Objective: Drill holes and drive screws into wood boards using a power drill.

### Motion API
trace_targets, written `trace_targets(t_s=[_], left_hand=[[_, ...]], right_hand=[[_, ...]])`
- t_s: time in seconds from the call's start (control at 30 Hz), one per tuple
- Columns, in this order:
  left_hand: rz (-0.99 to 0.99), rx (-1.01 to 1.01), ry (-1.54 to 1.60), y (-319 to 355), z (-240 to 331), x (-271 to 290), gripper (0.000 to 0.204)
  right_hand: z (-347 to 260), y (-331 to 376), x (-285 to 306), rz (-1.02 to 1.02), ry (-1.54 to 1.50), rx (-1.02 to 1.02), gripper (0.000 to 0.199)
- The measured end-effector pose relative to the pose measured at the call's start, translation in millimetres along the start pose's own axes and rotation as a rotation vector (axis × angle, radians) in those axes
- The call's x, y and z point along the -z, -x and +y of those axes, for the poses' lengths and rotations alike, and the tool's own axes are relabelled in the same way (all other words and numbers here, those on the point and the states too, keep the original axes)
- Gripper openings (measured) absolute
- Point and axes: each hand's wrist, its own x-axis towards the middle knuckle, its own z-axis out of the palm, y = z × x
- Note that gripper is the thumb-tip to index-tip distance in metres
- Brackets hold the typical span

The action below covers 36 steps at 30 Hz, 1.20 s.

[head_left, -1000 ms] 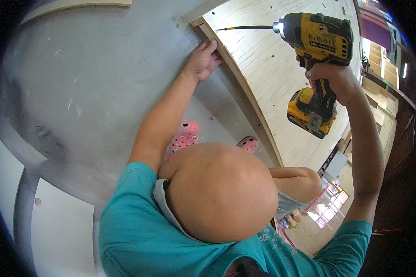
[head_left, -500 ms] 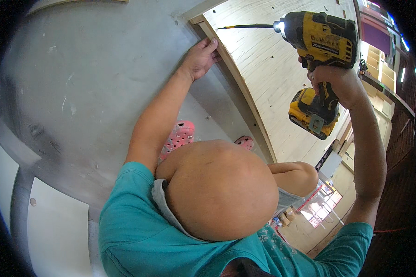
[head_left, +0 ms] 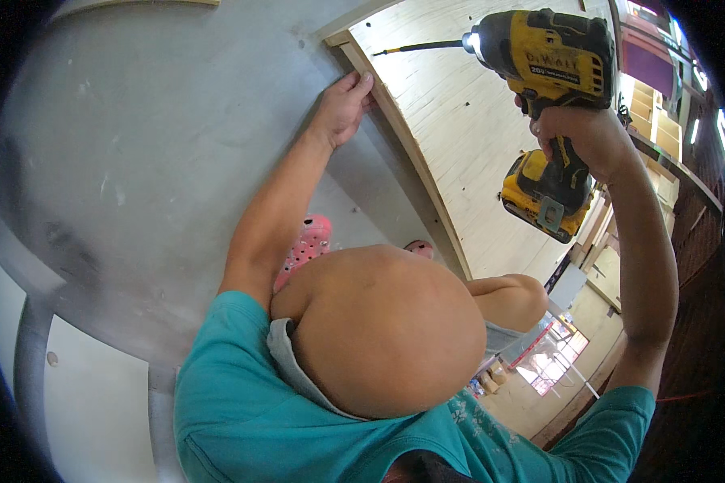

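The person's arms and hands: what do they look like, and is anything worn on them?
Both hands, the left hand and the right hand, are bare, with no gloves, rings or watch visible. Both forearms are bare. Short teal fabric sleeves of a T-shirt cover only the upper arms.

Light: bright, even daylight; the drill (head_left: 540, 60) lamp glares white at 1 o'clock.
Edges: heavy fisheye bending, black vignette at the rim.
Focus: mostly sharp.

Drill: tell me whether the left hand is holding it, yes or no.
No: the right hand grips the drill, while the left hand rests on the wooden strip.
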Motion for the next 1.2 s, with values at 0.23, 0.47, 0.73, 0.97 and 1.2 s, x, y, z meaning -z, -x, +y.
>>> trace_targets(t_s=[0.23,0.47,0.73,0.97,1.2], left_hand=[[-0.023,0.015,0.102,1,2,-3,0.034],[0.009,0.028,0.102,0,3,-4,0.035],[-0.006,0.048,0.063,1,4,-1,0.034],[0.0,0.053,0.033,1,3,1,0.033],[0.002,0.046,0.027,-1,2,0,0.033]], right_hand=[[-6,-2,-2,-0.035,-0.039,-0.042,0.045],[-3,-2,-6,-0.061,-0.073,-0.003,0.041],[-7,-3,-16,-0.031,-0.053,0.038,0.029],[-5,-11,-16,-0.067,0.007,-0.019,0.042],[0,-14,-18,0.006,0.161,0.035,0.027]])
